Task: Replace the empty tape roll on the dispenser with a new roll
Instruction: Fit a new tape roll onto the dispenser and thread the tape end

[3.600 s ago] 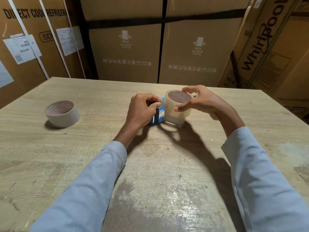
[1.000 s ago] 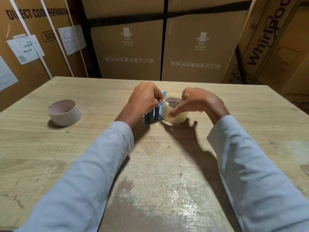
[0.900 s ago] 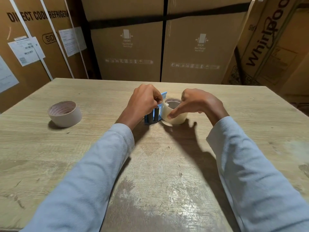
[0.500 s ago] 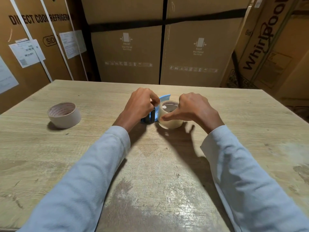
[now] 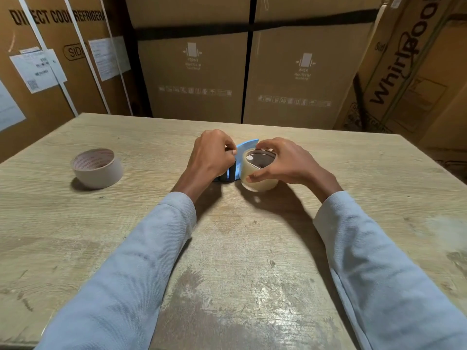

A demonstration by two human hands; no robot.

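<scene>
Both hands at the dispenser, mid-table toward the far edge.
Left hand (image 5: 211,154) fisted around the blue dispenser (image 5: 242,150); right hand (image 5: 283,162) fingers curled, gripping the clear tape roll (image 5: 257,181) mounted there.

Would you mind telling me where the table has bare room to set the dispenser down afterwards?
The table is bare right of the right hand, and between the spare roll and the left hand. The near strip between the sleeves is bare too. It is crowded only at the centre, where both hands hold the blue dispenser and clear roll.
</scene>
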